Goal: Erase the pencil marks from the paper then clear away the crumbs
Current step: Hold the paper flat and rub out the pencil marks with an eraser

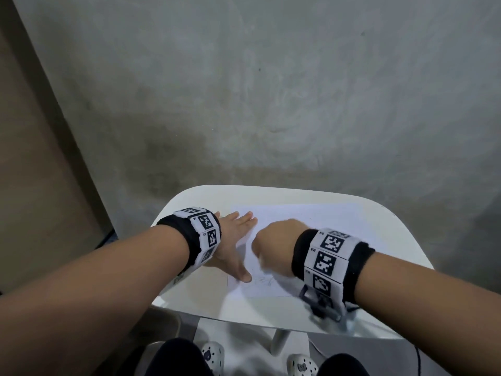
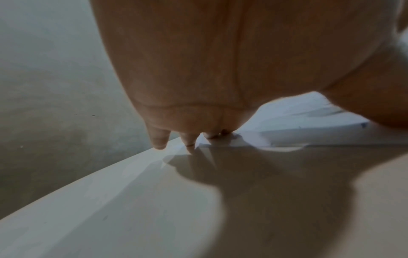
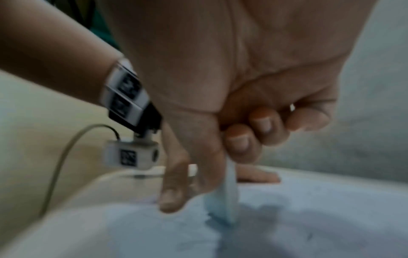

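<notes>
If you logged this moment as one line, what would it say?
stage: erasing | left hand: flat, pressing paper | right hand: grips eraser, tip on paper | pencil marks: some remain

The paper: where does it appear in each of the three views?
Head: the paper lies centre, under both hands.
Left wrist: a pale strip at right of centre, beyond the fingertips.
Right wrist: across the bottom, under the eraser.
Shared landmark: the white table.
</notes>
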Available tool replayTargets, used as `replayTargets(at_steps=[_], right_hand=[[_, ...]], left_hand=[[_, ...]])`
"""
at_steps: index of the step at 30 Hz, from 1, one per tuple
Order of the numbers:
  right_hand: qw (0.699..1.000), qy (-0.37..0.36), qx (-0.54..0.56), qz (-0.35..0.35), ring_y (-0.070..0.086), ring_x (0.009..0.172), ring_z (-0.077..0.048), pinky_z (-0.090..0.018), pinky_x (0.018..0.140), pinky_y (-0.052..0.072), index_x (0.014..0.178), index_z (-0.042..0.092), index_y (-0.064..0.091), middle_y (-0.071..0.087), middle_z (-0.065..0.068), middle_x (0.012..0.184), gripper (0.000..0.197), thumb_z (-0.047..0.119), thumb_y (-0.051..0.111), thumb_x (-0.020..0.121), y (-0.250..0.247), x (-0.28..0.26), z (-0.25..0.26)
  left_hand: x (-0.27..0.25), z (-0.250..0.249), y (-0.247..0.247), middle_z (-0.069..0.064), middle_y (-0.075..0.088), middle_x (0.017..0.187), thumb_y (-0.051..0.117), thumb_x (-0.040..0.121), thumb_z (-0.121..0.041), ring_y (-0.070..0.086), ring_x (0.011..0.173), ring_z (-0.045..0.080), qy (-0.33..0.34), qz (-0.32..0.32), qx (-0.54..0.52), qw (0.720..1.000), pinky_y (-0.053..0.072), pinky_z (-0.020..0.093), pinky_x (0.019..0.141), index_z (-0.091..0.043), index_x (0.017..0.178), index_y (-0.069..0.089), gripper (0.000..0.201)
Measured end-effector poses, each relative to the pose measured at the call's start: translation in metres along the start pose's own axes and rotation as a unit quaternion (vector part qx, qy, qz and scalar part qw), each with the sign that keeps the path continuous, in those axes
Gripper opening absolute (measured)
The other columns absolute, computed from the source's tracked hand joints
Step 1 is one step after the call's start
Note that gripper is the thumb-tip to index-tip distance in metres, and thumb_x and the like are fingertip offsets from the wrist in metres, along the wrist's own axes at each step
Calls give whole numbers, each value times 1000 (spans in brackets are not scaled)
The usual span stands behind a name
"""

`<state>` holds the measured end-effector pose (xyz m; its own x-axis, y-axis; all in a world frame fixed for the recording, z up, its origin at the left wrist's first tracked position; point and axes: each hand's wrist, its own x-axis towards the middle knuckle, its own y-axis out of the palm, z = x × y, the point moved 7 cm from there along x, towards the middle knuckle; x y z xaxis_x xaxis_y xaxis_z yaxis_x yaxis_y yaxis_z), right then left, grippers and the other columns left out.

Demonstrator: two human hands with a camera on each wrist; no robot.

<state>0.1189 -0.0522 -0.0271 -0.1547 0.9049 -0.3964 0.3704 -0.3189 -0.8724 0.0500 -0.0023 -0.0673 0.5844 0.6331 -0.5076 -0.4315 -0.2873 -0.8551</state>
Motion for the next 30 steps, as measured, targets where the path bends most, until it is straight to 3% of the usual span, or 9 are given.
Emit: replayTargets(at_steps=[5, 9, 12, 16, 20, 24, 26, 28, 30], right_hand=[[997, 66, 39, -24, 60, 80, -23, -30, 71, 45, 90, 15, 68, 64, 2, 80, 17, 25, 55, 85, -5, 4, -37], [998, -1, 57, 5, 59, 76, -20, -27, 66, 44, 90, 16, 69, 62, 4, 77, 17, 28, 58, 84, 5, -1, -10], [994, 63, 91, -25, 63, 85, -23, -33, 77, 53, 87, 18, 69, 68, 2, 83, 16, 29, 59, 80, -4, 1, -45], [1000, -9, 26, 0, 60, 78, -21, -29, 67, 45, 92, 15, 69, 62, 3, 78, 19, 26, 55, 86, 4, -5, -3], [996, 65, 56, -27, 64, 85, -25, -31, 75, 51, 88, 16, 68, 67, 1, 84, 17, 27, 56, 82, -5, 1, -44], [1000, -4, 17, -10, 61, 81, -22, -30, 69, 45, 90, 15, 68, 64, 1, 79, 16, 24, 56, 86, 3, -5, -10], [998, 34, 59, -16, 63, 82, -23, -30, 72, 49, 87, 16, 69, 68, 1, 82, 17, 27, 56, 83, 0, -2, -32], [997, 60, 37, -37, 60, 79, -24, -30, 71, 46, 80, 16, 64, 63, 2, 75, 13, 24, 55, 82, -5, -2, -47], [999, 14, 18, -36, 55, 74, -23, -29, 70, 41, 78, 17, 62, 56, 4, 68, 12, 22, 54, 85, 1, -6, -27]], left_hand=[[3, 5, 3, -9, -29, 156, 59, 68, -79, -17, 147, 18, 6, 14, -3, 1000, -4, 49, 119, -24, 148, -26, 129], [2, 3, 1, -8, -29, 156, 59, 70, -76, -17, 148, 18, 5, 6, 3, 1000, -2, 49, 120, -23, 148, -26, 126], [2, 4, 2, -8, -29, 156, 60, 69, -77, -17, 148, 18, 4, 10, -7, 1000, -2, 50, 120, -24, 148, -25, 128], [0, 2, 1, -7, -28, 157, 59, 71, -76, -16, 148, 19, 2, 9, 8, 1000, 0, 51, 120, -22, 149, -25, 127], [2, 4, 2, -8, -28, 157, 60, 68, -78, -17, 148, 18, 5, 12, -6, 1000, -2, 51, 119, -23, 149, -25, 129], [2, 4, 3, -8, -29, 156, 59, 69, -78, -17, 147, 18, 8, 13, 0, 1000, -2, 50, 120, -23, 148, -26, 128], [1, 3, 3, -8, -29, 156, 60, 69, -77, -18, 147, 18, 12, 16, -6, 1000, -3, 50, 119, -24, 148, -26, 129], [2, 4, 3, -8, -29, 156, 61, 68, -77, -17, 147, 18, 8, 14, -12, 1000, -3, 51, 119, -23, 148, -25, 129], [2, 5, 4, -8, -29, 156, 61, 68, -77, -17, 147, 18, 9, 14, -12, 1000, -3, 51, 119, -24, 148, -25, 129]])
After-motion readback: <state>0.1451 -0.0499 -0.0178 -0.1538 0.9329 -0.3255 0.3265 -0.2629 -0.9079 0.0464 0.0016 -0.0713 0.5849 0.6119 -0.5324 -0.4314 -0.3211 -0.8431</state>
